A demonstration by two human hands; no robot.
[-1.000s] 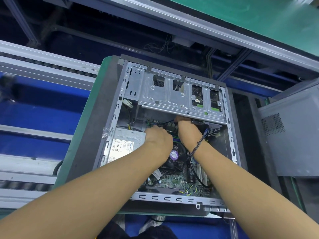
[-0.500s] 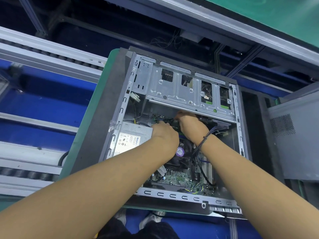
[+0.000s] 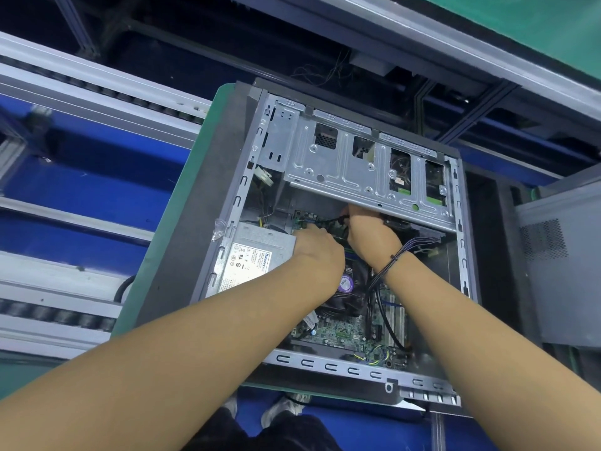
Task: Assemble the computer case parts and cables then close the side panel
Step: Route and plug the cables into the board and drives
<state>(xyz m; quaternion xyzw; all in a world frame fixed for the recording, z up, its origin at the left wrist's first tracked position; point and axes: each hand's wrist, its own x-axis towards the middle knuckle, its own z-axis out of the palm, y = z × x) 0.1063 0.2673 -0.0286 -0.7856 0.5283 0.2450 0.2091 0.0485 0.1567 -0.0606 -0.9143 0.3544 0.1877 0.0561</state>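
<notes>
An open computer case (image 3: 357, 364) lies on its side, open face up, on a dark grey mat (image 3: 201, 203) that covers a green-edged bench (image 3: 195, 164) in a factory hall. A person leans over the case with both bare arms reaching into it. Inside the case's far end the right hand (image 3: 370, 237) works just under the silver drive cage (image 3: 351, 167), its grip pinched on a thin black cable (image 3: 328, 219) that runs across the top edge of the motherboard (image 3: 338, 333). The left hand (image 3: 317, 252) rests beside it, knuckles up, next to the grey power supply (image 3: 257, 252) in the case's left half; its fingertips are hidden, so its grip cannot be told. A tied cable bundle (image 3: 392, 260) crosses the right wrist and drops toward the board beside the cooler fan (image 3: 346, 299). Left of the case, pale metal conveyor rails (image 3: 81, 92) run over blue panels. Right of the case stands a second case (image 3: 559, 271), grey and closed, with a vent grille. More grey framing and a green surface pass beyond the case's far end, and the person's shoes (image 3: 283, 410) show below its near edge
</notes>
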